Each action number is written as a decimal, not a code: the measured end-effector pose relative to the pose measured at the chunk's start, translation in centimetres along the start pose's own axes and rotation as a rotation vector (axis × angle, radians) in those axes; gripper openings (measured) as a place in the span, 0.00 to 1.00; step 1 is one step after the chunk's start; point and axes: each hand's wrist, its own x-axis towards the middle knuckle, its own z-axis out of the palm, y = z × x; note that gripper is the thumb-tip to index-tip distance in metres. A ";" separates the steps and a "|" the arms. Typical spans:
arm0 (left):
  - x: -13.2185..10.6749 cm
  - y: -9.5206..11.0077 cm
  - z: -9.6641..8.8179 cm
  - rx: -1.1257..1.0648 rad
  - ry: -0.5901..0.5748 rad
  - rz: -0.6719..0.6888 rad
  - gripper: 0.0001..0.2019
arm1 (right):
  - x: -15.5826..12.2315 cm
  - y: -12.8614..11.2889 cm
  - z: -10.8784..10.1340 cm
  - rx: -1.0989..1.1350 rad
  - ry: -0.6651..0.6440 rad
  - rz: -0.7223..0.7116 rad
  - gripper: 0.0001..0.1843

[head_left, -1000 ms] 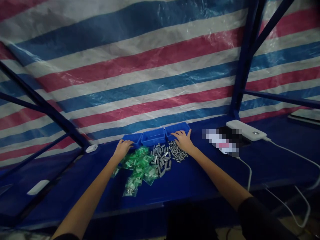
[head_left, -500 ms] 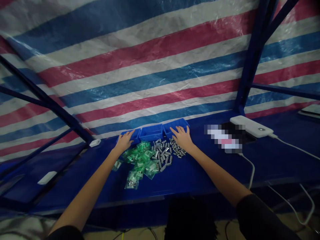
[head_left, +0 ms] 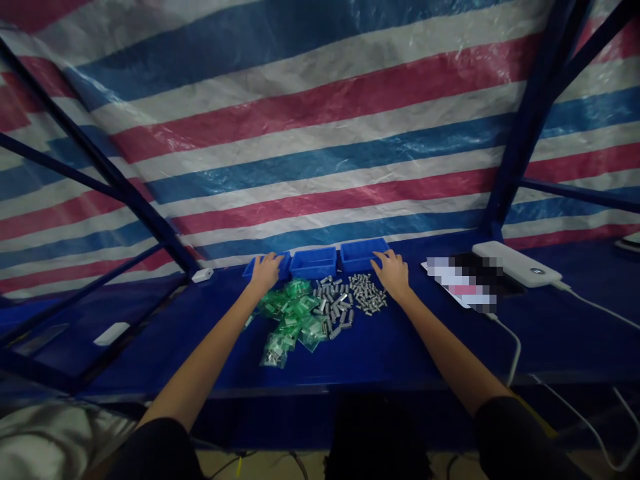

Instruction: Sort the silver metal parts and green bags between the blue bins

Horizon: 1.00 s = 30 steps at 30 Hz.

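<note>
Three blue plastic bins stand in a row at the back of the blue table. My left hand [head_left: 266,273] lies over the left bin [head_left: 285,267], fingers loosely apart, hiding much of it. The middle bin [head_left: 314,264] is untouched by either hand. At the front right corner of the right bin [head_left: 360,255], my right hand [head_left: 394,275] has its thumb and fingers apart, seemingly touching the rim. Between my forearms are green-tinted plastic bags [head_left: 293,310] with small parts inside, grey metal cylinders [head_left: 340,313], and a pile of small screw-like metal pieces [head_left: 367,293].
On the right, a white power bank [head_left: 517,263] rests by a dark, partly blurred phone [head_left: 460,283], with white cables [head_left: 515,353] trailing over the edge. White adapters [head_left: 203,275] lie on the left. Blue posts [head_left: 515,147] and a striped tarp [head_left: 325,147] stand behind.
A gap now shows between the middle and right bins, which stood close together before. My right hand has shifted to the right bin's corner, off the screw pile. The camera view has shifted slightly.
</note>
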 end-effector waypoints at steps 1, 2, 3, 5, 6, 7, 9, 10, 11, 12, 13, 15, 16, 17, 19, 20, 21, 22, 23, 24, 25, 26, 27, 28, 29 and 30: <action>0.0 1.0 -0.6 -0.035 0.073 0.076 0.20 | 0.1 0.1 0.0 -0.004 0.005 0.014 0.19; 0.0 2.2 -1.1 -0.072 0.131 0.152 0.20 | 0.2 0.2 0.0 -0.007 0.007 0.026 0.19; 0.1 3.6 -1.5 -0.107 0.167 0.238 0.19 | 0.2 0.4 -0.1 -0.009 0.010 0.037 0.19; 0.3 6.8 -1.9 -0.131 0.164 0.435 0.17 | 0.4 0.6 -0.1 -0.013 0.016 0.051 0.19; 0.6 8.4 -1.8 -0.113 0.151 0.519 0.16 | 0.4 0.7 -0.2 -0.015 0.019 0.053 0.19; 0.9 10.0 -1.6 -0.084 0.164 0.554 0.15 | 0.5 0.8 -0.3 -0.017 0.020 0.052 0.19; 1.8 12.7 -1.0 -0.017 0.183 0.558 0.13 | 0.5 0.9 -0.5 -0.023 0.015 0.047 0.19; 2.3 13.8 -0.6 0.016 0.177 0.548 0.11 | 0.5 0.9 -0.6 -0.026 0.010 0.043 0.19; 2.8 14.6 -0.2 0.048 0.159 0.534 0.09 | 0.5 0.9 -0.7 -0.028 0.005 0.039 0.19; 3.3 15.2 0.1 0.078 0.142 0.515 0.09 | 0.5 0.9 -0.7 -0.029 0.002 0.036 0.19; 3.7 15.6 0.4 0.102 0.124 0.497 0.09 | 0.5 0.9 -0.8 -0.029 0.001 0.033 0.19; 4.2 16.0 0.7 0.123 0.106 0.469 0.08 | 0.5 0.9 -0.9 -0.021 0.003 0.022 0.18; 4.3 16.1 0.8 0.121 0.104 0.460 0.08 | 0.5 0.9 -0.9 -0.016 0.005 0.017 0.18; 4.3 16.1 0.8 0.115 0.106 0.454 0.07 | 0.5 0.9 -0.9 -0.011 0.005 0.016 0.18; 3.9 16.1 0.7 0.095 0.111 0.457 0.07 | 0.5 1.0 -1.0 -0.003 -0.001 0.020 0.18; 3.6 16.0 0.6 0.080 0.109 0.470 0.07 | 0.5 1.0 -1.0 0.000 -0.006 0.022 0.19; 3.3 15.9 0.5 0.058 0.104 0.491 0.07 | 0.5 1.0 -1.0 0.002 -0.011 0.023 0.19; 2.9 15.7 0.4 0.026 0.101 0.519 0.07 | 0.5 1.1 -1.0 0.005 -0.016 0.021 0.19; 2.6 15.4 0.3 -0.016 0.102 0.547 0.08 | 0.5 1.1 -1.0 0.008 -0.019 0.016 0.19; 2.2 15.0 0.2 -0.061 0.113 0.565 0.09 | 0.5 1.2 -1.0 0.011 -0.021 0.011 0.19; 1.8 14.4 0.1 -0.103 0.135 0.562 0.10 | 0.5 1.2 -0.9 0.014 -0.019 0.008 0.19; 1.5 13.7 0.1 -0.137 0.165 0.533 0.11 | 0.4 1.3 -0.9 0.017 -0.016 0.005 0.19; 1.2 12.9 0.1 -0.156 0.196 0.479 0.13 | 0.4 1.3 -0.9 0.020 -0.012 0.003 0.19; 1.0 12.0 0.2 -0.160 0.220 0.400 0.15 | 0.4 1.3 -0.8 0.025 -0.006 0.000 0.18; 0.8 11.0 0.3 -0.153 0.223 0.315 0.16 | 0.3 1.3 -0.8 0.032 0.000 -0.002 0.18; 0.6 10.1 0.4 -0.141 0.200 0.247 0.15 | 0.3 1.3 -0.8 0.040 0.006 -0.005 0.17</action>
